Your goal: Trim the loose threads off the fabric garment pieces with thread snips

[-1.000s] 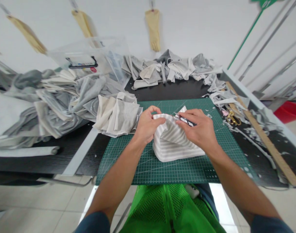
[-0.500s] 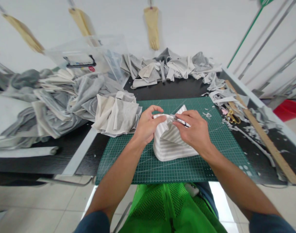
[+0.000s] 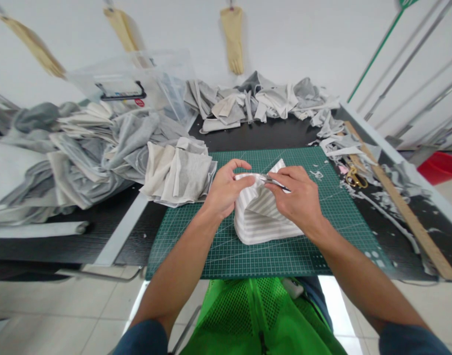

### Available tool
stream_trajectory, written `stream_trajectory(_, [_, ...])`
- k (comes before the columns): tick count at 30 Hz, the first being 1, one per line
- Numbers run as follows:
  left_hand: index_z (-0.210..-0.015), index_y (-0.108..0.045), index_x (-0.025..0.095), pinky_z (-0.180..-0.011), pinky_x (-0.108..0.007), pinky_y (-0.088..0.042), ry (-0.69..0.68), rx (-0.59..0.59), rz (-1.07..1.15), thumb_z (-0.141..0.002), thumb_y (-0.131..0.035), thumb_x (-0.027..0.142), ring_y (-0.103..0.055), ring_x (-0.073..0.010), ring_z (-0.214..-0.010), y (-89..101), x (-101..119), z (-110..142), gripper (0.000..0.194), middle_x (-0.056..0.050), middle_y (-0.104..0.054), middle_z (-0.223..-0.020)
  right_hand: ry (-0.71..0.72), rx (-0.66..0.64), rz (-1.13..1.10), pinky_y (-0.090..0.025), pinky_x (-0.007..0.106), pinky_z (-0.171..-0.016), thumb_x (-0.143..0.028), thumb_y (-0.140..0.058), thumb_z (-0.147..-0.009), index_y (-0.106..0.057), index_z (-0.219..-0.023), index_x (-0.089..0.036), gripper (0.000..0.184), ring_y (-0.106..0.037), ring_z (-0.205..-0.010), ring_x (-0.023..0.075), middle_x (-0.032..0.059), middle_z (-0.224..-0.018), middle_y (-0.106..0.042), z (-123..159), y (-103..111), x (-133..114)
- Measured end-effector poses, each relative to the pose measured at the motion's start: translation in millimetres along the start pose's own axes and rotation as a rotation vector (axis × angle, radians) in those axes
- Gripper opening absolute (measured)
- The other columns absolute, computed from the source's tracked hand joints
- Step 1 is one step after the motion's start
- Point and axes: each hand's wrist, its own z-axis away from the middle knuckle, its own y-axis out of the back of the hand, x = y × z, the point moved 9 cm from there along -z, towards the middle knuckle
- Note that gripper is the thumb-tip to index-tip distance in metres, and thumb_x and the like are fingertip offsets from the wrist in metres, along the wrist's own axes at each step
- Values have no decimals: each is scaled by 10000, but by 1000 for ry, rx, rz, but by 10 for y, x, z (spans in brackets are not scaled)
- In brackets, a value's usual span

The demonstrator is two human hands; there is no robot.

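On green gridded cutting mat (image 3: 248, 264), grey-and-white striped fabric (image 3: 263, 230) rested; left hand (image 3: 223, 191) pinched its edge, right hand (image 3: 299, 196) closed round slim dark-and-silver tool (image 3: 265, 178), tip seemingly against edge. Slack pinch risked slip, nicked fabric.

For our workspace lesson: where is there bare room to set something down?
Bare: black tabletop between cutting mat and back scraps; the mat's near strip, in front of the striped cloth. Crowded: fabric piles left; offcuts, scissors and ruler right.
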Motion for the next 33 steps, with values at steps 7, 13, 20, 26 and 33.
stream_trajectory(7, [-1046,-574,215,-550,-219,-454,2,4,-9,-674,-815,189,-630,-131,-573,16,2,3,444,36,-659,-694,-40,-25,-16,-554,421,-842,-213,-676,-946,-812,-1000,-236,148,-657,-898,235,75,-931,-743,-20,1,-8])
stream_trajectory(13, [-1080,-569,212,-553,-230,-480,24,-20,-2,-675,-812,191,-652,-143,-580,14,-14,-2,473,19,-690,-724,13,-8,-8,-556,421,-850,-207,-718,-912,-800,-1025,-200,139,-658,-912,243,92,-961,-740,-19,21,-42])
stream_trajectory(20, [-1091,-582,206,-576,-234,-496,22,-48,-22,-677,-829,193,-673,-150,-614,-3,-20,7,482,7,-701,-747,-11,-18,-16,-549,437,-856,-221,-691,-935,-802,-1017,-238,139,-657,-906,242,78,-954,-742,-22,14,-31])
stream_trajectory(26, [-1107,-575,209,-599,-250,-517,29,-76,-3,-696,-835,200,-689,-157,-633,-21,-24,16,486,-10,-727,-791,-2,-20,-17,-553,437,-851,-230,-677,-942,-803,-1017,-240,147,-660,-907,244,79,-951,-742,-21,17,-41])
stream_trajectory(33, [-1145,-584,201,-570,-234,-494,60,-90,-3,-692,-841,199,-672,-147,-597,-29,-50,18,521,-1,-713,-756,8,-46,0,-549,438,-837,-219,-675,-940,-805,-1022,-244,156,-648,-893,242,78,-949,-737,-21,-7,-50])
